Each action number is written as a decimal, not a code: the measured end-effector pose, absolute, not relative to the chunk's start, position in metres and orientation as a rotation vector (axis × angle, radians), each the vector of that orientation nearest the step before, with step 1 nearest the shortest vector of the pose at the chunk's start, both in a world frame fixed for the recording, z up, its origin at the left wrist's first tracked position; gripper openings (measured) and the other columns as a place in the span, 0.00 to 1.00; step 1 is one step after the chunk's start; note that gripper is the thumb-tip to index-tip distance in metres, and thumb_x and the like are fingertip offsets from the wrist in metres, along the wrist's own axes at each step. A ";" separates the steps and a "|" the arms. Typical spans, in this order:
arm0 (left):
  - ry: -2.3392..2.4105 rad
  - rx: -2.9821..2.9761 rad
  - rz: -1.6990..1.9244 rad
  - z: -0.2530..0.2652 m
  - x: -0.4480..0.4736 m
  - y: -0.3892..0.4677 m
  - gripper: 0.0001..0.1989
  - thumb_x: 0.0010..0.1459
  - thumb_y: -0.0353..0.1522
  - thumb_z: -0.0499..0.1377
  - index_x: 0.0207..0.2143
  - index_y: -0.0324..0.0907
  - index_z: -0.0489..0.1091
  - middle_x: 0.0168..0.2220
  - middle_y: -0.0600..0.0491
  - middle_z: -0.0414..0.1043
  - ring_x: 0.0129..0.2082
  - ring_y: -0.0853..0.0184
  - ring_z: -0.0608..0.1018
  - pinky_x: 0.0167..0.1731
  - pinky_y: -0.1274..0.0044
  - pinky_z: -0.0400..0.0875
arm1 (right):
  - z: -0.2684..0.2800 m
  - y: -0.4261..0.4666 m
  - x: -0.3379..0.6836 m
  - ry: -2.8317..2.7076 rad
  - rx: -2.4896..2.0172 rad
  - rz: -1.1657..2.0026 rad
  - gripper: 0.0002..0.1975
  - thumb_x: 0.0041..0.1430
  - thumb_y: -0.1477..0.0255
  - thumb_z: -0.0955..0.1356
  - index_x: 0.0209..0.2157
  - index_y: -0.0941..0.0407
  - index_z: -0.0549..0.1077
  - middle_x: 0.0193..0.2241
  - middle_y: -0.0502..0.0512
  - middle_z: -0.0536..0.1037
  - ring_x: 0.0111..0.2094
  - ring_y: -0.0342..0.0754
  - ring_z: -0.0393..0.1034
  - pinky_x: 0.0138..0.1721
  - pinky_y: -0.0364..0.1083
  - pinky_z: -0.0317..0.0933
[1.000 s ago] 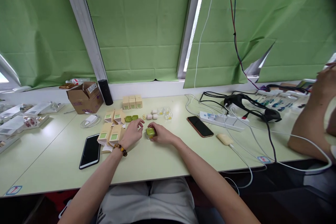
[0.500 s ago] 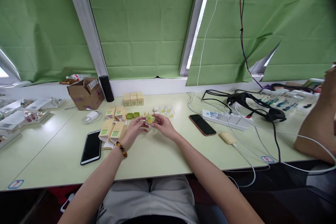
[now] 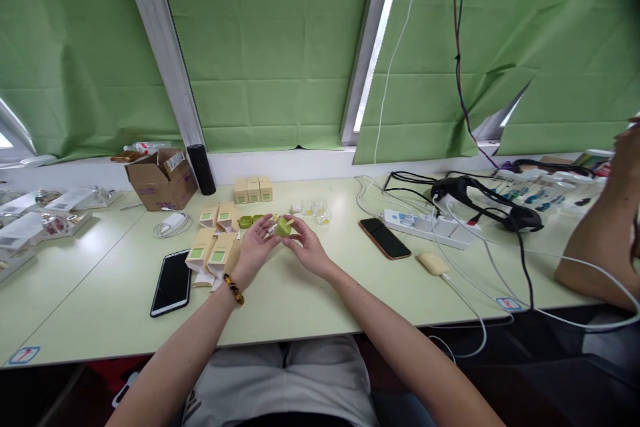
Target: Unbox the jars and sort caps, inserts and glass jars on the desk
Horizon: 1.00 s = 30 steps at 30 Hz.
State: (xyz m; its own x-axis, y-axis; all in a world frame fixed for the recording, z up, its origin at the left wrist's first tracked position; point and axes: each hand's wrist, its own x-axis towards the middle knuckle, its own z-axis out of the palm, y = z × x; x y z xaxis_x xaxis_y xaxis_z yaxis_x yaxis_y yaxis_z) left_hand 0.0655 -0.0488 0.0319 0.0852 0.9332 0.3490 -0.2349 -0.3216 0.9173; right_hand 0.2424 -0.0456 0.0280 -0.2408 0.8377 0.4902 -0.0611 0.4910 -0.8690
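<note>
My left hand, palm partly turned up, holds a small clear piece with yellow in it at its fingers. Between the fingertips of my right hand is a small green cap-like piece with a short stem. The two pieces are close together, and my fingers hide where they meet. Behind my left hand sit small green square tubs. Several clear cups with yellow bits stand beyond my right hand. Open cream boxes with green labels are left of my left wrist.
Three closed cream boxes stand near the wall. A dark phone lies at left, another phone at right. A power strip, cables and a black headset occupy the right side. Another person's arm rests at far right.
The clear-and-green item held between both hands has been turned; its green, stemmed side now faces me at my right fingertips. My left palm has rolled upward.
</note>
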 end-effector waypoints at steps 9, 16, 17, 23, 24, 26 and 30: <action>0.979 2.375 1.861 0.030 0.062 -0.061 0.21 0.63 0.22 0.59 0.57 0.45 0.68 0.53 0.44 0.73 0.57 0.57 0.76 0.57 0.60 0.74 | 0.027 -0.044 0.246 -1.516 -0.620 1.095 0.25 0.55 0.66 0.77 0.54 0.47 0.74 0.56 0.57 0.74 0.55 0.53 0.68 0.49 0.51 0.72; 0.909 2.179 1.792 0.025 0.063 -0.059 0.21 0.61 0.26 0.63 0.57 0.46 0.70 0.54 0.44 0.74 0.58 0.56 0.76 0.59 0.60 0.74 | 0.029 -0.045 0.246 -1.509 -0.598 1.090 0.26 0.53 0.67 0.78 0.53 0.46 0.75 0.55 0.56 0.74 0.55 0.54 0.67 0.49 0.52 0.72; 0.899 2.080 1.762 0.025 0.064 -0.058 0.21 0.61 0.28 0.65 0.56 0.46 0.71 0.55 0.44 0.74 0.58 0.56 0.76 0.59 0.60 0.74 | 0.029 -0.045 0.247 -1.505 -0.599 1.087 0.25 0.53 0.66 0.78 0.53 0.47 0.75 0.55 0.56 0.74 0.55 0.54 0.68 0.49 0.52 0.73; 0.708 1.408 1.527 0.028 0.068 -0.049 0.23 0.59 0.37 0.69 0.54 0.44 0.69 0.55 0.42 0.76 0.57 0.56 0.79 0.58 0.62 0.75 | 0.022 -0.040 0.249 -1.512 -0.606 1.011 0.28 0.53 0.62 0.78 0.54 0.48 0.73 0.53 0.58 0.74 0.52 0.54 0.70 0.46 0.52 0.73; 0.672 1.333 1.488 0.028 0.068 -0.047 0.24 0.60 0.39 0.69 0.54 0.44 0.67 0.53 0.42 0.78 0.55 0.56 0.80 0.58 0.61 0.75 | 0.021 -0.039 0.249 -1.519 -0.618 0.983 0.27 0.53 0.62 0.78 0.54 0.48 0.73 0.53 0.58 0.74 0.53 0.54 0.69 0.46 0.52 0.72; 0.613 1.224 1.407 0.028 0.069 -0.046 0.25 0.61 0.42 0.68 0.55 0.43 0.65 0.51 0.42 0.79 0.53 0.56 0.82 0.58 0.60 0.75 | 0.020 -0.039 0.247 -1.520 -0.656 0.921 0.26 0.55 0.62 0.77 0.54 0.48 0.73 0.53 0.58 0.74 0.54 0.54 0.69 0.48 0.52 0.72; 0.555 1.149 1.277 0.025 0.071 -0.049 0.26 0.61 0.46 0.66 0.55 0.43 0.66 0.52 0.42 0.79 0.52 0.56 0.82 0.58 0.60 0.74 | 0.021 -0.039 0.244 -1.499 -0.705 0.860 0.23 0.57 0.60 0.76 0.53 0.48 0.74 0.54 0.58 0.73 0.55 0.54 0.69 0.52 0.54 0.71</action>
State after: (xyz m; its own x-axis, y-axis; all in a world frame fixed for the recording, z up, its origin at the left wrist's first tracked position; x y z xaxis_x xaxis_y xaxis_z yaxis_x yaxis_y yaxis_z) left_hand 0.0710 -0.0488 0.0246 0.2672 0.9291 0.2557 -0.4472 -0.1155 0.8869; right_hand 0.2438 -0.0394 0.0212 -0.1072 0.8323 0.5439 -0.0491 0.5420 -0.8390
